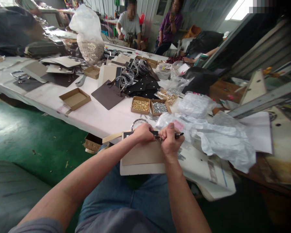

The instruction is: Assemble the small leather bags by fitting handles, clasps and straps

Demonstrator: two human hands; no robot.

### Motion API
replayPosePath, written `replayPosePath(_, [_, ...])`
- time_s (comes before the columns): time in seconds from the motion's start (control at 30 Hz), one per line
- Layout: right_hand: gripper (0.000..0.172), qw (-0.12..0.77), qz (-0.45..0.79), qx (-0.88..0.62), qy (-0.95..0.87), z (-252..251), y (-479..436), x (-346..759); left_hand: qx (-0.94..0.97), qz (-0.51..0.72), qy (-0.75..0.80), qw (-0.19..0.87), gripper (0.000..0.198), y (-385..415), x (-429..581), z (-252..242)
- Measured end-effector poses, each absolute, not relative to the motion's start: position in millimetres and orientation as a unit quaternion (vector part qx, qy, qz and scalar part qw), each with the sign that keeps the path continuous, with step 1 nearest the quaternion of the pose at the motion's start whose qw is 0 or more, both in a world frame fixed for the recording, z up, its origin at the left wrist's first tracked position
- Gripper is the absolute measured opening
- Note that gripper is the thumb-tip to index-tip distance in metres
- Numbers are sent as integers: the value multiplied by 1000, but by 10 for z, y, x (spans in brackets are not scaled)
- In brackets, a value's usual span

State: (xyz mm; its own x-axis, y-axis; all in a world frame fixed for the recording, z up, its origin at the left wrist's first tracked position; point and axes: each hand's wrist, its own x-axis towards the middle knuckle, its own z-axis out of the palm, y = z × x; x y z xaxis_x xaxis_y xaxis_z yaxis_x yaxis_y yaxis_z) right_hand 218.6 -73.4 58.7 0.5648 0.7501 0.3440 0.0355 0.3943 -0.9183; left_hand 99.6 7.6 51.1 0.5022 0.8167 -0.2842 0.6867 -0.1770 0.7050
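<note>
A beige panel [143, 155] with a black strip along its far edge lies at the table's front edge, above my lap. At that strip, my left hand [145, 132] is closed on the panel, with its fingertips partly hidden. My right hand [171, 140] makes a fist around a slim dark hand tool [179, 134]; the tool's thin end points left, close to my left fingers. Whether it is a screwdriver or an awl, I cannot tell. A wrapped curved handle [139, 121] arches beyond the strip. Just past my hands stand a small box of gold-coloured hardware [140, 105] and a box of silver-coloured hardware [160, 107].
A shallow cardboard box [75, 98] and a dark brown panel [108, 95] lie left of centre. Crumpled plastic bags [220, 139] cover the right side. A large bag [89, 35] stands farther back. Two people are across the table; another person's arm [208, 53] reaches in at right.
</note>
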Motion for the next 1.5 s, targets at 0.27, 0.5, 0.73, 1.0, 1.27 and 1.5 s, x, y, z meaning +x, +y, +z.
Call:
replayPosePath(0.27, [41, 727, 311, -438, -427, 688, -692, 2274, 756, 75, 523, 385, 39, 4, 1018, 590])
replayPosePath(0.5, [72, 751, 278, -445, -401, 604, -602, 2189, 765, 68, 509, 388, 39, 21, 980, 561])
replayPosePath(0.73, [72, 721, 230, -507, -412, 562, -545, 2072, 771, 85, 490, 398, 39, 41, 919, 519])
replayPosePath(1.0, [73, 695, 220, -542, -418, 609, -540, 2047, 765, 100, 507, 384, 36, -30, 933, 506])
replayPosePath(1.27, [75, 691, 223, -553, -408, 618, -553, 2071, 759, 97, 525, 373, 29, -68, 973, 546])
replayPosePath(1.5, [78, 713, 298, -515, -369, 641, -421, 2207, 752, 98, 534, 373, 30, -89, 995, 574])
